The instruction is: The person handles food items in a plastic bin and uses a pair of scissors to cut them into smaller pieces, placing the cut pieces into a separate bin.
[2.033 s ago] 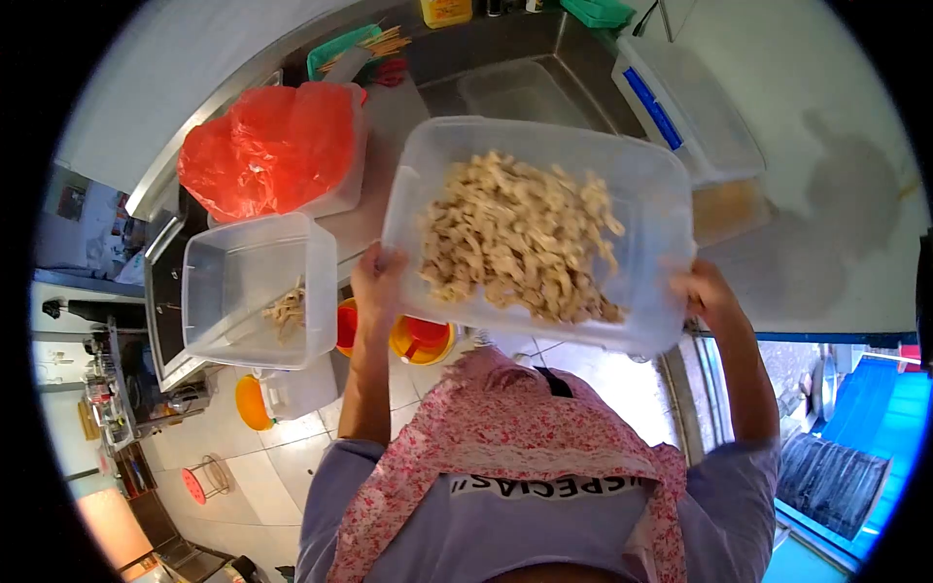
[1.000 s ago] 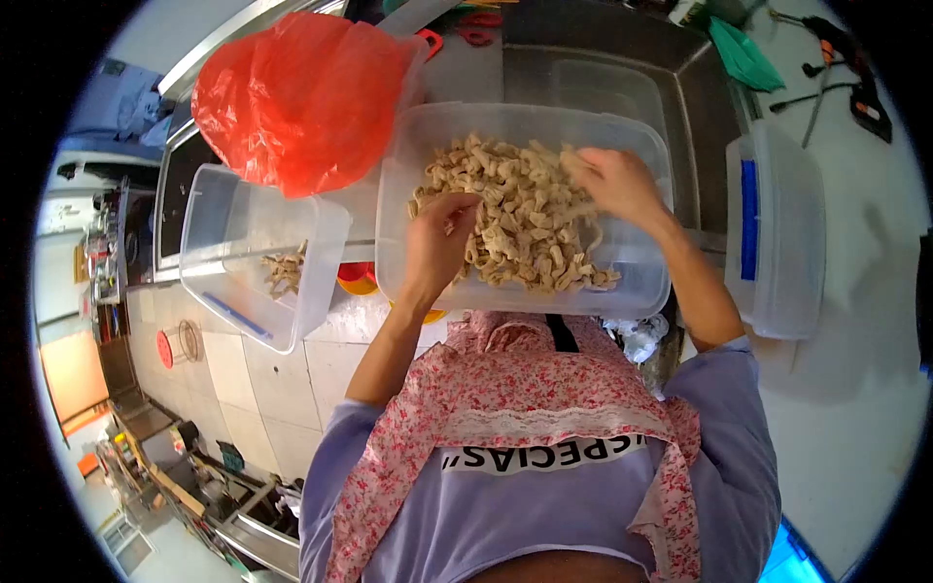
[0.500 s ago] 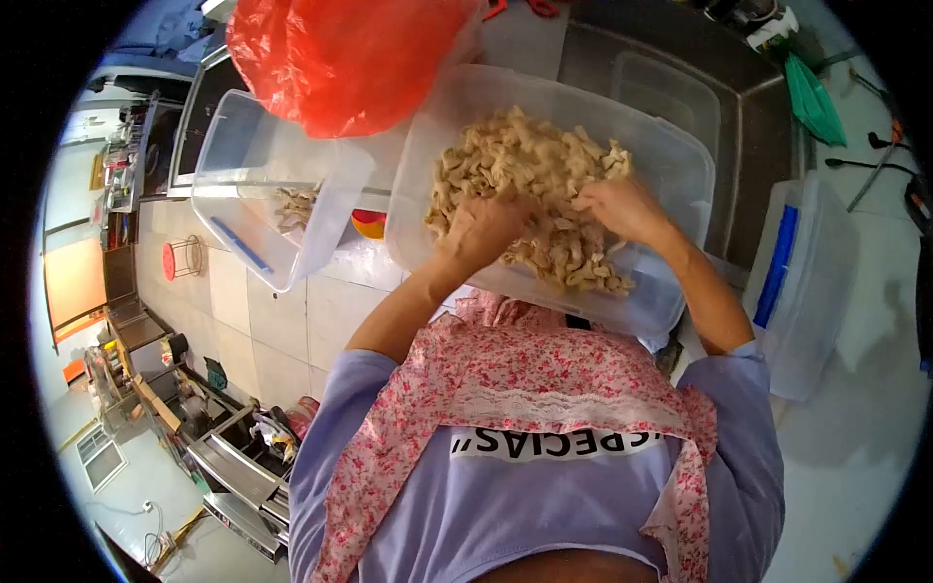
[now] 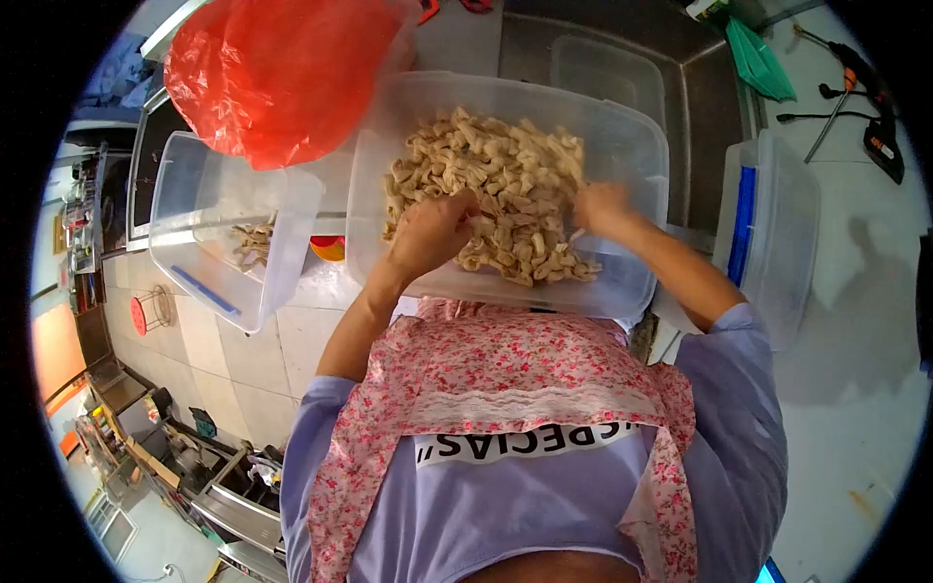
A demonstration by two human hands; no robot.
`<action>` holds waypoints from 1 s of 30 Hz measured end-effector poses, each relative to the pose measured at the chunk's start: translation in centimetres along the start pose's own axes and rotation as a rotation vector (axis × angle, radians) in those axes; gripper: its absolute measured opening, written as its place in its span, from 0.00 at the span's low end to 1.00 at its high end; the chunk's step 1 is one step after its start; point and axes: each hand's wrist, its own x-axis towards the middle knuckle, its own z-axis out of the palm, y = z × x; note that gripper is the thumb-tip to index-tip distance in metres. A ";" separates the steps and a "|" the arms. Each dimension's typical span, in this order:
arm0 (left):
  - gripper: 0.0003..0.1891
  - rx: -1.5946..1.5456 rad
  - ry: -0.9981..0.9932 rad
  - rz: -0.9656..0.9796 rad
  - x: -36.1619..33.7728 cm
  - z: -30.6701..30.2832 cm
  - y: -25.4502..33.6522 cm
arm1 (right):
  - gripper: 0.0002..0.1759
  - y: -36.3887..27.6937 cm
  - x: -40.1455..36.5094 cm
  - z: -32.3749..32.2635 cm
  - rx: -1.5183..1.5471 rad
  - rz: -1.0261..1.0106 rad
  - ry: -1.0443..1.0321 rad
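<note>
A wide translucent plastic tub stands in front of me, holding a heap of pale tan, knobbly food pieces whose kind I cannot make out. Over the heap's near left side is my left hand, its fingers curled and pinched together at the surface. My right hand is at the heap's right edge, inside the tub, with its fingers also closed. Whatever either hand grips is hidden by the fingers. The two hands are apart, with tan pieces lying between them.
A red plastic bag sits at the tub's upper left. A second clear tub with a few similar pieces is on the left. A blue-clipped box stands at right, beside a metal sink. A power tool lies farther right.
My hands have drawn apart, the left one leftward and the right one rightward over the heap. More pieces show between them. The whole view has also shifted.
</note>
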 end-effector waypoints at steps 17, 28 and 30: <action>0.18 -0.833 -0.113 -0.039 2.9 -1.3 3.3 | 0.15 -3.2 -3.4 -10.2 1.460 -0.343 -0.085; 0.08 -0.742 0.014 -0.114 2.3 -0.9 0.9 | 0.08 -2.3 -4.2 -11.1 0.783 -0.153 0.404; 0.08 -0.617 0.053 -0.108 2.2 -0.9 1.1 | 0.09 -2.5 -4.0 -11.6 0.770 -0.139 0.400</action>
